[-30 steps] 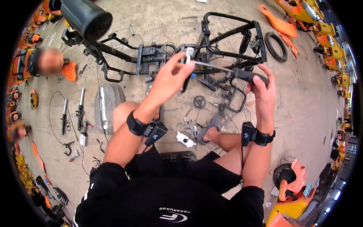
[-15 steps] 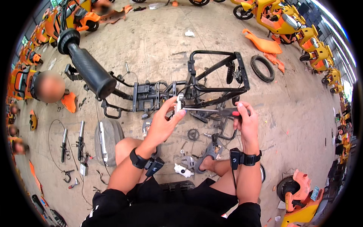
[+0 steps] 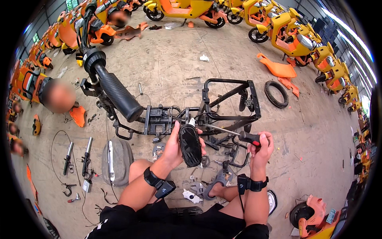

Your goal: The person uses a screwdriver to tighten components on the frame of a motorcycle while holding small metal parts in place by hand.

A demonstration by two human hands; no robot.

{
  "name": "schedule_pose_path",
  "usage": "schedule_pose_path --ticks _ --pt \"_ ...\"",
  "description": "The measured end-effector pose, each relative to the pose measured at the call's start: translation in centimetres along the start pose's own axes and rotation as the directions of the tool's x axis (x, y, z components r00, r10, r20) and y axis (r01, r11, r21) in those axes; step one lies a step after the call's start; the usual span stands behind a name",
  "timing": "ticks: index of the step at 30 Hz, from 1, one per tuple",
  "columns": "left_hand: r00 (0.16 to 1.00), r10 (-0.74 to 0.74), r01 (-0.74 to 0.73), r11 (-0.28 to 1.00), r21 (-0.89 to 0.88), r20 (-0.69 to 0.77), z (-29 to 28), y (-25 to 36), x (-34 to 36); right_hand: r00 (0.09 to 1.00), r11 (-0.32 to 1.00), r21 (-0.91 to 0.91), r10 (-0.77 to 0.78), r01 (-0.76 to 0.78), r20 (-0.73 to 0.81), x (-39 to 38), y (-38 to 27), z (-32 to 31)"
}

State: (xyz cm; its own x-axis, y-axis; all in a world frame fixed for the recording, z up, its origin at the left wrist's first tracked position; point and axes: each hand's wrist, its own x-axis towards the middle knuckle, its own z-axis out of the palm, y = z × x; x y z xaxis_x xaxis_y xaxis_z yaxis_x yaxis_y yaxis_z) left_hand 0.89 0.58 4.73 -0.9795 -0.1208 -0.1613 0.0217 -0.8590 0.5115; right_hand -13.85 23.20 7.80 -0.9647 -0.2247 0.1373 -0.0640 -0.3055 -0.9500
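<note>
Black oval housing (image 3: pixel 190 146) now shows its glossy face, gripped in the left hand (image 3: pixel 172 149); the right hand (image 3: pixel 261 150) grips a screwdriver (image 3: pixel 247 137), its tip now disengaged.

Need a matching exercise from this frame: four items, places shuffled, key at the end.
Items
1. shiny black oval part
2. long-shafted screwdriver with black-and-red handle
3. black rubber ring-shaped tyre
4. white irregular flat part

Places
A. on the floor, picture-right of the black tubular metal frame
B. in the left grip
C. on the floor, near a grey perforated shoe
D. in the right grip

Pairs: 1-B, 2-D, 3-A, 4-C
</note>
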Motion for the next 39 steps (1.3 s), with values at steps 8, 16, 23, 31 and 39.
schedule_pose_path --ticks 8,16,23,31,39 --pt "0.998 0.044 -0.044 0.999 -0.010 -0.042 -0.2 -0.1 -0.2 0.994 0.977 -0.183 -0.107 0.108 0.018 -0.8 0.4 0.8" --pt "0.990 0.119 -0.108 0.986 0.126 -0.078 -0.1 -0.3 0.0 0.996 0.985 -0.152 -0.087 0.085 -0.006 -0.6 0.3 0.6" --pt "0.980 0.182 -0.158 0.954 0.256 -0.074 -0.3 -0.7 0.1 0.997 0.980 -0.183 -0.073 0.076 0.024 -0.9 0.5 0.8" --pt "0.898 0.429 -0.399 0.703 0.589 0.097 -0.6 -1.3 -0.3 0.992 0.973 -0.194 -0.124 0.122 0.002 -1.1 0.5 0.9" --pt "0.747 0.641 -0.460 0.305 0.834 0.178 -0.6 -2.1 0.1 1.000 0.987 -0.161 0.021 -0.021 -0.003 -0.9 1.1 1.7"
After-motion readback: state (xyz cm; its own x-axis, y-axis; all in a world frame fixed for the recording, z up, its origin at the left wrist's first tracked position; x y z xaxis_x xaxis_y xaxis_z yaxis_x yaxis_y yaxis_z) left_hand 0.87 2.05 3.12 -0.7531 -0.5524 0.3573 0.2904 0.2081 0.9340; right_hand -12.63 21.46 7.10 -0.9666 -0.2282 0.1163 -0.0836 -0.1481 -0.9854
